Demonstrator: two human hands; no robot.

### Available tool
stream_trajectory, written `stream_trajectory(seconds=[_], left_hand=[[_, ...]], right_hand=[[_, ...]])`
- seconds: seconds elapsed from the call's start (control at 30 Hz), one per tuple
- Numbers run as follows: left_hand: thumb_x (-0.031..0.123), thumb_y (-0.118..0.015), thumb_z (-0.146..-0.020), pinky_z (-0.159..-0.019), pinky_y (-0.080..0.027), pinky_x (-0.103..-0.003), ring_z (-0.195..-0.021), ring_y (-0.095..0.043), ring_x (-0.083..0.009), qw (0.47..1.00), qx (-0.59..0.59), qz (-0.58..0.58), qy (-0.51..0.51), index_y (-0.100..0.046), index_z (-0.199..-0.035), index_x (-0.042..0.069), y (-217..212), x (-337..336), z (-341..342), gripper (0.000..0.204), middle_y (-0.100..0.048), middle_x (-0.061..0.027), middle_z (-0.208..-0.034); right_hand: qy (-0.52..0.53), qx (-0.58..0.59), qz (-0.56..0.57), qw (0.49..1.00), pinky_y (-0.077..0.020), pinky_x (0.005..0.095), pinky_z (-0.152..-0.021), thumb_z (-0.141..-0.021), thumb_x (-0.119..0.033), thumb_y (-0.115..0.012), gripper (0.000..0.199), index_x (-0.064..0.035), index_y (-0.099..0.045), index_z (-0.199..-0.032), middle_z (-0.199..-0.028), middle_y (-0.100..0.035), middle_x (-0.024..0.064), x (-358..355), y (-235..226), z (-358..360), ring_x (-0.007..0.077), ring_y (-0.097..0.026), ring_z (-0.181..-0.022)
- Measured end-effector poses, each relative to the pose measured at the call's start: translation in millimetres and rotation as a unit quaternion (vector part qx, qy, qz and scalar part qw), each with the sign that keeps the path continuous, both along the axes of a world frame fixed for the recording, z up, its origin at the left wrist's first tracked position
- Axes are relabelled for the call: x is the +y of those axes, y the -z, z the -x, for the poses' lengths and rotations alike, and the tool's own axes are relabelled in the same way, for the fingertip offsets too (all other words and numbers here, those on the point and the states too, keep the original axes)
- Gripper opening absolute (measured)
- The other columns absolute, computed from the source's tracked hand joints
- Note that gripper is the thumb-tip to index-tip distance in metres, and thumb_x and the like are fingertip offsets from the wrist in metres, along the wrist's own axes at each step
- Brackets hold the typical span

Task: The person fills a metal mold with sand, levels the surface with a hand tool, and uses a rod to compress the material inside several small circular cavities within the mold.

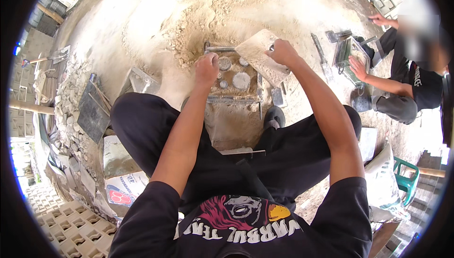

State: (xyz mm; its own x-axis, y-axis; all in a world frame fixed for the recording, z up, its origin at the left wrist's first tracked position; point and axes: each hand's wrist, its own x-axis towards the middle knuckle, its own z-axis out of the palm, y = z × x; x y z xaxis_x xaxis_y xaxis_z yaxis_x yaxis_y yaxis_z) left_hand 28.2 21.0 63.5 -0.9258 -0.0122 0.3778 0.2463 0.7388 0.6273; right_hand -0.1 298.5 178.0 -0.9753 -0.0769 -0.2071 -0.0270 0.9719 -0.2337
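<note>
Between my feet lies a rectangular dark frame [231,99] packed with tan sand. Several round pale discs sit inside it, the largest being a grey-white disc [241,81] near the right side. My left hand [206,69] is closed above the frame's left side; whatever its fingers hold, if anything, is hidden. My right hand [283,53] grips a flat, square, sand-coated board [260,52], tilted over the frame's far right corner. Part of a dark handle-like piece shows at my right fingers. A small dark-handled flat tool [278,95] rests on the ground right of the frame.
Loose sand [189,26] heaps beyond the frame. At right, a co-worker's hand [358,68] rests on another frame [349,52]; a long dark bar [319,50] lies nearby. Left are a dark panel [93,111], rubble [68,97] and a pale block [118,155]. A green chair [406,180] stands behind right.
</note>
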Motion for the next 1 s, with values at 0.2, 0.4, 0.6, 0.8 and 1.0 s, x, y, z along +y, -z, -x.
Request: stream_trajectory(seconds=[0.2, 0.4, 0.6, 0.8, 1.0], left_hand=[[0.037, -0.042, -0.098, -0.096, -0.039, -0.047, -0.105, -0.059, -0.0322, 0.998, -0.056, 0.023, -0.027, -0.065, -0.104, 0.007, 14, 4, 48, 0.038, -0.066, -0.0112, -0.105], [0.032, -0.045, -0.097, -0.099, -0.036, -0.047, -0.112, -0.055, -0.0316, 0.989, -0.098, 0.111, -0.003, -0.06, -0.11, 0.006, 59, -11, 114, 0.033, -0.062, -0.0132, -0.114], [0.021, -0.051, -0.091, -0.092, -0.039, -0.046, -0.105, -0.055, -0.03, 0.996, -0.085, 0.029, -0.01, -0.054, -0.101, 0.005, 73, 7, 125, 0.019, -0.057, -0.0154, -0.108], [0.017, -0.052, -0.091, -0.089, -0.04, -0.047, -0.1, -0.053, -0.0355, 0.992, -0.117, 0.02, -0.043, -0.049, -0.102, 0.006, 60, 8, 129, 0.017, -0.055, -0.0144, -0.102], [0.015, -0.053, -0.091, -0.089, -0.04, -0.047, -0.096, -0.053, -0.0363, 0.995, -0.079, -0.002, -0.056, -0.048, -0.096, 0.005, 68, 4, 126, 0.012, -0.055, -0.0141, -0.098]], right_hand=[[0.028, -0.004, -0.062, 0.998, -0.0524, 0.0444, -0.086, -0.08, -0.04, -0.069, 0.043, -0.0013, -0.069, -0.1, -0.102, -0.069, 0.0193, -7, -13, 35, 0.0348, -0.066, -0.099], [0.021, -0.048, -0.144, 0.988, -0.0537, 0.0434, -0.085, -0.079, -0.043, -0.068, 0.045, -0.0044, -0.07, -0.102, -0.101, -0.07, 0.0161, -3, -6, 121, 0.0316, -0.067, -0.098], [-0.009, -0.078, -0.196, 0.977, -0.0539, 0.0435, -0.086, -0.078, -0.043, -0.068, 0.045, -0.0063, -0.069, -0.105, -0.106, -0.069, 0.0155, 0, 86, 217, 0.0307, -0.067, -0.099], [-0.021, -0.099, -0.08, 0.992, -0.0538, 0.0446, -0.086, -0.079, -0.045, -0.066, 0.048, -0.0068, -0.068, -0.108, -0.108, -0.069, 0.0151, -95, 186, 278, 0.0321, -0.066, -0.101], [-0.019, -0.112, -0.03, 0.993, -0.0534, 0.0452, -0.083, -0.079, -0.045, -0.064, 0.047, -0.0044, -0.069, -0.103, -0.103, -0.069, 0.0176, -114, 187, 286, 0.0329, -0.067, -0.097]])
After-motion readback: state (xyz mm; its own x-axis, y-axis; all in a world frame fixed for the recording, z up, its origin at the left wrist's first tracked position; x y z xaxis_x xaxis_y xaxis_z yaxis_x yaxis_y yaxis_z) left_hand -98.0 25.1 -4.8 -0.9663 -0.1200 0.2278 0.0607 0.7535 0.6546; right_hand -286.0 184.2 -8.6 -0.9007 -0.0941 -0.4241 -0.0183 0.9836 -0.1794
